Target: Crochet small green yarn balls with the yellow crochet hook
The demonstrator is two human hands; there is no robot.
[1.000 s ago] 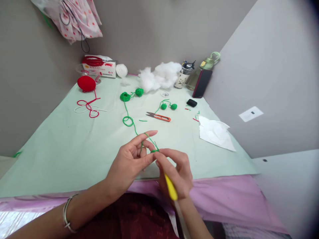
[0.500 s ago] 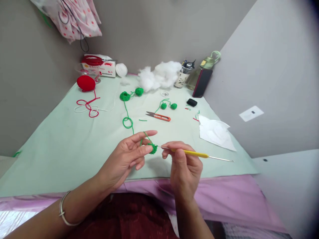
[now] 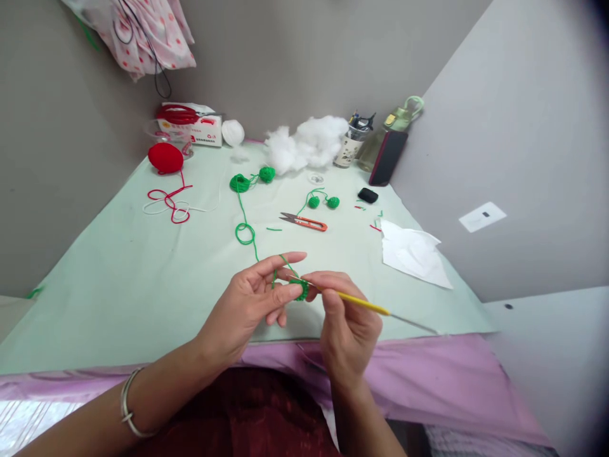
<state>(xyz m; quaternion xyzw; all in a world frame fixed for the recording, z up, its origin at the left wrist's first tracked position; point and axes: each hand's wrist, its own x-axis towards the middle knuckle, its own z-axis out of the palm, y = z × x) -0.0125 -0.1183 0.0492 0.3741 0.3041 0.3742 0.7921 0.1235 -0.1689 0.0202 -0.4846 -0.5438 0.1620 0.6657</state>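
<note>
A small green crochet piece point(image 3: 299, 290) is pinched between the thumb and fingers of my left hand point(image 3: 259, 295). Green yarn point(image 3: 245, 233) runs over its raised index finger and back to a wound green bundle point(image 3: 240, 183). My right hand point(image 3: 349, 317) grips a crochet hook point(image 3: 364, 303) by its yellow handle. The hook's thin front end lies at the top of the piece, partly behind the fingers, and its rear metal end points down to the right. Beyond my hands lie orange thread snips point(image 3: 304, 222) and two little green crocheted balls point(image 3: 323, 202).
White stuffing point(image 3: 307, 145) sits at the back, beside a cup of pens point(image 3: 351, 145), a bottle point(image 3: 373, 149) and a leaning phone point(image 3: 389, 158). Red yarn point(image 3: 165, 158) and a white yarn ball point(image 3: 233, 132) are at the back left. White paper point(image 3: 413, 254) lies on the right.
My right hand has moved slightly left, bringing the hook further across the green piece; its rear end has tipped down. My left hand has shifted a little right.
</note>
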